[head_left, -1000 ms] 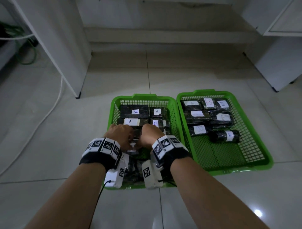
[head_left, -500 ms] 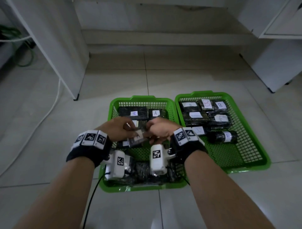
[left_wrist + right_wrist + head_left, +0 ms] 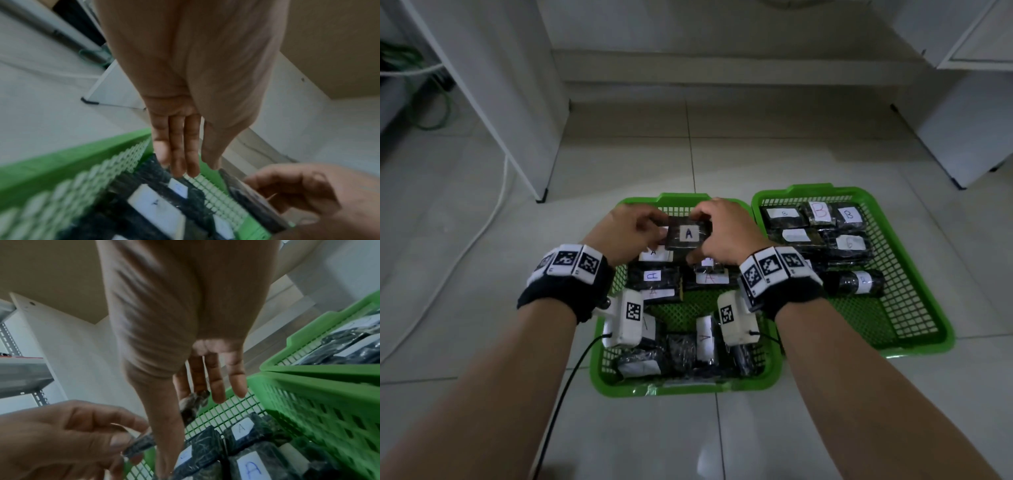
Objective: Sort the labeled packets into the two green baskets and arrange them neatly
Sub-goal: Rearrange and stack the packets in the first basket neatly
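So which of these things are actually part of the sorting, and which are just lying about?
Part of the job:
- packet marked A, held by left hand and right hand
- left green basket, A packets
- right green basket, B packets

Just lying about:
- white cable
- green hose
- white cabinets

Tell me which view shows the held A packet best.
The head view: the held packet faces the camera with its A label readable, pinched between the left hand and right hand above the left basket. Both wrist views show only its dark edge, blurred, label hidden.
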